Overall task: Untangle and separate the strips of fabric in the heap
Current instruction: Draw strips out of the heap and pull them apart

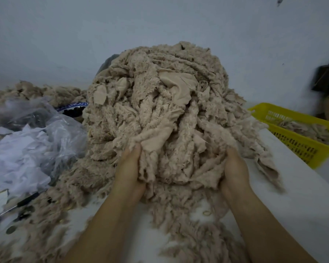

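A tall heap of beige, fluffy fabric strips (160,95) fills the middle of the white table (302,196). Loose strips spill from it toward me and to the left. My left hand (129,168) digs into the heap's lower left side, its fingers buried in the tangled strips and gripping them. On the lower right side, my right hand (234,168) grips another bunch of strips. The fingertips of both hands are hidden in the fabric.
A yellow plastic basket (296,147) holding some beige strips stands at the right edge. Clear plastic bags with white material (27,141) lie at the left. Scissors (10,209) rest at the near left. A dark bag (327,78) hangs on the wall.
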Motion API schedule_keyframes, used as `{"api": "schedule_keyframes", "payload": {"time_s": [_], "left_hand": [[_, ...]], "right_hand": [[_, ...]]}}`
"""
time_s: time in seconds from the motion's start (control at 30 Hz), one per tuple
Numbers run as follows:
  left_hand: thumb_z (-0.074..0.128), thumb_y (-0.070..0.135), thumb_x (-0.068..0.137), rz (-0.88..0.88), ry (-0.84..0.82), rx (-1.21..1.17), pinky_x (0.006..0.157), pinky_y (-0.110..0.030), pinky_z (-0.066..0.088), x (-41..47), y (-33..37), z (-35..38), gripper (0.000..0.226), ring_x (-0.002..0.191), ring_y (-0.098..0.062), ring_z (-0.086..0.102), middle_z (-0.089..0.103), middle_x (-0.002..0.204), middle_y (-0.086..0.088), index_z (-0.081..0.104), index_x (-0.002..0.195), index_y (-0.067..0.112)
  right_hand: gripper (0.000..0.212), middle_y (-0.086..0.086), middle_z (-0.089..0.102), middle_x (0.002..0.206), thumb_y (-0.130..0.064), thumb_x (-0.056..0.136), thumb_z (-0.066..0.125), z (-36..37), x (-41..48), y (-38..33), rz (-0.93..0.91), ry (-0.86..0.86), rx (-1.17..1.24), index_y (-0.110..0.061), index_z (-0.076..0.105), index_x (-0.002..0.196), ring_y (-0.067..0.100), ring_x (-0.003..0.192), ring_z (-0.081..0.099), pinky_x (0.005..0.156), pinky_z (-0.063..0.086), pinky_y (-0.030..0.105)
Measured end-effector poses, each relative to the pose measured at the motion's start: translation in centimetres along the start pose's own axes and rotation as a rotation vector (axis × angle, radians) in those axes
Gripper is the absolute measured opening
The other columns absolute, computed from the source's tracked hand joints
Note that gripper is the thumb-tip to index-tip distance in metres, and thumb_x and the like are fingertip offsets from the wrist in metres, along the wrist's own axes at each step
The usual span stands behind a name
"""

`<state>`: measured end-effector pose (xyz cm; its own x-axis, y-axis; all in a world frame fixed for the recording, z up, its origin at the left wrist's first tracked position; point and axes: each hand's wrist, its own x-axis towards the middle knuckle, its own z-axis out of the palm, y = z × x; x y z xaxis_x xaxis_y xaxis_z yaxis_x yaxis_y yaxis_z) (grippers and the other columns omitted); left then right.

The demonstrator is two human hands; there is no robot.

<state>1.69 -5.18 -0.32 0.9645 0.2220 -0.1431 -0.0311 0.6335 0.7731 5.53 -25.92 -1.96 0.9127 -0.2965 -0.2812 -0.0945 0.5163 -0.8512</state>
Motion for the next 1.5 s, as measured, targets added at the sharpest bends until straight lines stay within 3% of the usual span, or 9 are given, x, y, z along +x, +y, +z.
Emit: {"api": "schedule_keyframes", "payload": {"time_s": [0.13,0.33,0.43,0.53,0.67,0.9,1.03,1.17,1.5], "left_hand": [[0.051,0.024,0.103,0.033,0.017,0.038,0.096,-0.039,0.053,0.0,0.2,0.0,0.03,0.111,-0.017,0.068,0.068,0.126,-0.004,0.056,0.132,0.017],[0.041,0.025,0.091,0.948,-0.217,1.102,0.105,-0.015,0.035,-2.4,-1.3,1.4,0.037,0.122,0.003,0.044,0.05,0.123,0.018,0.06,0.123,0.021],[0.048,0.054,0.091,0.755,-0.283,1.072,0.085,-0.009,0.044,-3.0,-1.7,2.2,0.036,0.108,0.008,0.051,0.05,0.116,0.026,0.051,0.122,0.035],[0.053,0.072,0.08,0.457,-0.201,1.026,0.078,-0.008,0.048,-2.4,-1.7,1.9,0.051,0.103,0.01,0.055,0.051,0.116,0.023,0.048,0.117,0.037],[0.052,0.042,0.099,0.338,-0.082,0.772,0.071,-0.035,0.059,-1.7,-1.4,1.4,0.028,0.085,-0.028,0.07,0.072,0.091,-0.009,0.066,0.097,0.017],[0.054,0.009,0.087,0.085,-0.2,-0.252,0.044,-0.014,0.041,-0.4,2.0,0.7,0.011,0.051,-0.004,0.049,0.054,0.076,-0.003,0.06,0.08,0.013],[0.047,-0.007,0.097,0.388,-0.144,0.723,0.05,-0.005,0.041,-1.6,0.8,0.7,0.037,0.059,0.002,0.058,0.054,0.071,0.004,0.053,0.073,0.021],[0.061,0.037,0.095,0.507,-0.378,1.259,0.064,-0.005,0.039,-2.0,-1.0,1.7,0.012,0.083,0.011,0.056,0.061,0.09,0.022,0.057,0.09,0.047],[0.046,0.011,0.097,0.095,-0.116,-0.201,0.065,-0.026,0.057,-0.4,2.7,0.0,0.038,0.069,-0.016,0.069,0.067,0.082,-0.015,0.075,0.073,0.016]], "right_hand": [[0.023,0.002,0.055,0.061,-0.008,0.089,0.045,0.5,-1.1,-0.1,0.025,-0.183,0.023,-0.014,0.057,0.071,0.015,0.05,0.052,0.054,0.047,0.029],[0.028,-0.026,0.063,0.075,-0.034,0.094,0.044,1.9,-5.0,2.2,-0.551,-0.701,-0.896,-0.048,0.065,0.081,-0.005,0.066,0.057,0.058,0.047,0.012],[0.034,-0.047,0.055,0.1,-0.057,0.086,0.037,2.3,-5.8,3.4,-0.582,-0.798,-0.94,-0.054,0.053,0.116,-0.02,0.098,0.053,0.078,0.047,0.007],[0.023,-0.023,0.063,0.107,-0.038,0.097,0.046,2.6,-5.3,2.9,-0.624,-0.761,-0.851,-0.039,0.057,0.118,-0.004,0.1,0.06,0.084,0.053,0.023],[0.011,-0.023,0.058,0.079,-0.043,0.082,0.049,2.7,-5.1,2.8,-0.636,-0.729,-0.972,-0.045,0.05,0.092,-0.002,0.066,0.054,0.059,0.043,0.021],[0.029,-0.002,0.054,0.062,-0.019,0.096,0.051,2.0,-4.1,0.8,-0.414,-0.553,-0.684,-0.045,0.057,0.084,0.02,0.052,0.047,0.047,0.042,0.027],[0.032,0.033,0.059,0.101,-0.013,0.098,0.052,2.3,-4.4,0.1,-0.296,-0.46,-0.471,-0.039,0.07,0.093,0.057,0.07,0.048,0.061,0.055,0.058],[0.027,0.009,0.072,0.089,0.004,0.092,0.058,2.2,-4.5,0.0,-0.296,-0.597,-0.341,-0.02,0.068,0.1,0.03,0.076,0.068,0.061,0.058,0.033],[0.034,-0.007,0.033,0.048,-0.049,0.085,0.056,1.2,-3.8,-1.2,-0.307,-0.443,-0.271,-0.017,0.069,0.085,0.008,0.041,0.027,0.04,0.029,0.021]]}}
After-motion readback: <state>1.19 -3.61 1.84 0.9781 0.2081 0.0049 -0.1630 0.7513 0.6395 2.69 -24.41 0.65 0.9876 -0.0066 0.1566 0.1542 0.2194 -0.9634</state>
